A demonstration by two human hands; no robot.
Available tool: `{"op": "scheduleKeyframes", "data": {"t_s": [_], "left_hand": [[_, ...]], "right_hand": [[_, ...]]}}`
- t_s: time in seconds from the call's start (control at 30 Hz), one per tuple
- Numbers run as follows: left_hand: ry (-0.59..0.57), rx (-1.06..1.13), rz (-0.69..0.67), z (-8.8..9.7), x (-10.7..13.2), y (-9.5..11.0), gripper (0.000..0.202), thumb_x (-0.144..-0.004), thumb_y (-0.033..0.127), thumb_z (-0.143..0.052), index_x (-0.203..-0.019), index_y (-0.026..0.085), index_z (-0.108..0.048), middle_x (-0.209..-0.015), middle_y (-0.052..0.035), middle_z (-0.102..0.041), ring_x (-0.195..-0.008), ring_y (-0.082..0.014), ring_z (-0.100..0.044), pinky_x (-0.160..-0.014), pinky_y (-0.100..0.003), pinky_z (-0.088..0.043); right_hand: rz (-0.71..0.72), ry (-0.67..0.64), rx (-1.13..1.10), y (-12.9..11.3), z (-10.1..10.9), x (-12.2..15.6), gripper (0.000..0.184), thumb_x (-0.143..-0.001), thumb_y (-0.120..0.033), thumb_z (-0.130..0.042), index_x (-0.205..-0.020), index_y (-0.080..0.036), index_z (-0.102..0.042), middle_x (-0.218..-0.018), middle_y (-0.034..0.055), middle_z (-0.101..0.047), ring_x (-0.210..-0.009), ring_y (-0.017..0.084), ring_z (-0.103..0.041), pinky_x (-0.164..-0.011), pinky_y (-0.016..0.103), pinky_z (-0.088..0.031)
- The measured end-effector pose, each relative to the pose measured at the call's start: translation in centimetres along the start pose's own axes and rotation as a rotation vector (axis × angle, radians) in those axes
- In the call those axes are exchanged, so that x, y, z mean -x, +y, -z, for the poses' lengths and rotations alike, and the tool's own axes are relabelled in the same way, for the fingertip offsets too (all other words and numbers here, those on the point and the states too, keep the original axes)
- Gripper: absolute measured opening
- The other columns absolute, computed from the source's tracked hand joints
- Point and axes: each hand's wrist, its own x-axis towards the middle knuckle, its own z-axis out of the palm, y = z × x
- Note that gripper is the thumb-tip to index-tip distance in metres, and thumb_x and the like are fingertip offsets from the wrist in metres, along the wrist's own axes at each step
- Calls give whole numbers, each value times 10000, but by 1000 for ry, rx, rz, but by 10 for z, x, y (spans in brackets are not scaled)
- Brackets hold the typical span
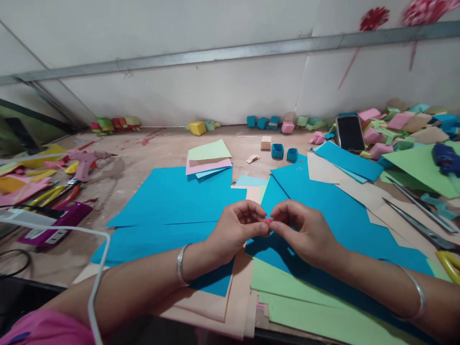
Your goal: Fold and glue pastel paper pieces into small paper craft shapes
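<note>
My left hand (233, 227) and my right hand (305, 232) meet over the blue paper sheets, both pinching a small pinkish-red piece (268, 221) between thumb and fingertips. Most of that piece is hidden by the fingers, so its exact kind cannot be made out. Below my left hand lies a stack of blue sheets (172, 199) on peach paper. More blue paper (334, 215) spreads under my right hand, with light green sheets (309, 306) at the front edge. Beyond the hands stand two small open blue paper boxes (277, 151).
At the left lie a pink glue gun (82, 163), pliers and a purple device (59, 224); a white cable (97, 282) crosses my left forearm. Scissors (420, 225), a phone (350, 133) and a heap of folded paper pieces (398, 120) are at the right. A wall (179, 96) closes the back.
</note>
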Motion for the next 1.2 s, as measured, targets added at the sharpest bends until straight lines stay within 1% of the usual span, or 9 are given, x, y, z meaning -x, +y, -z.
{"op": "scheduleKeyframes", "data": {"t_s": [0.13, 0.33, 0.43, 0.57, 0.67, 0.9, 0.97, 1.07, 1.2], "left_hand": [[-30, 40, 24, 0, 0, 0, 254, -630, 172, -832, -748, 131, -611, -673, 6, -660, -588, -110, -651, -591, -217, -506], [-35, 71, 56, -1, 1, 0, 261, -645, 186, -817, -761, 151, -586, -657, 15, -643, -562, -109, -636, -564, -212, -490], [-27, 56, 66, -2, 1, 2, 285, -643, 208, -823, -774, 151, -576, -651, 20, -629, -544, -105, -627, -554, -211, -485], [-37, 15, 69, -3, 2, 3, 264, -643, 212, -821, -765, 130, -602, -634, 11, -624, -544, -105, -623, -559, -212, -489], [-36, 16, 39, -3, 2, 2, 210, -653, 173, -794, -734, 133, -604, -620, 13, -624, -551, -106, -624, -566, -215, -489], [-67, 20, 56, -2, 0, -3, 171, -673, 177, -775, -756, 143, -630, -676, 1, -652, -589, -114, -646, -605, -227, -496], [-71, 15, 64, -2, 0, -2, 172, -673, 179, -778, -758, 143, -633, -677, 1, -651, -597, -114, -649, -617, -228, -496], [-84, 6, 70, -1, 1, 0, 183, -672, 192, -789, -758, 143, -635, -694, -8, -653, -619, -119, -649, -631, -235, -496], [-94, -12, 62, 2, 0, 0, 218, -671, 236, -810, -749, 134, -634, -724, -29, -658, -636, -123, -638, -644, -250, -501]], "right_hand": [[-50, -58, -116, 1, -1, -1, 74, -826, -254, -637, -831, -187, -607, -684, -1, -650, -609, 122, -585, -543, 243, -439], [-106, -98, -237, 3, -2, -6, 217, -795, -348, -687, -907, -186, -595, -652, -27, -598, -564, 109, -568, -470, 214, -410], [-97, -102, -197, 3, -3, -5, 158, -815, -322, -657, -828, -179, -590, -681, -13, -603, -581, 104, -561, -485, 213, -418], [-48, -84, -167, 3, -5, -2, 29, -808, -203, -616, -788, -187, -601, -694, -16, -615, -611, 105, -564, -532, 221, -438], [-32, -74, -191, 2, -5, -2, 53, -780, -157, -604, -742, -190, -620, -689, -18, -629, -636, 109, -583, -572, 226, -464], [-177, -66, -311, -2, 0, -10, 41, -674, -192, -677, -665, -185, -638, -608, -27, -618, -504, 95, -548, -477, 225, -461], [-149, -68, -296, -1, 0, -10, 24, -681, -188, -668, -674, -187, -645, -630, -19, -639, -526, 102, -570, -493, 228, -473], [-38, -61, -173, 2, 1, -8, 48, -730, -175, -629, -690, -192, -651, -681, -6, -659, -603, 118, -596, -545, 237, -484], [67, -85, -4, 4, 3, -7, 101, -769, -148, -591, -704, -194, -653, -686, -4, -652, -609, 117, -563, -530, 236, -438]]}}
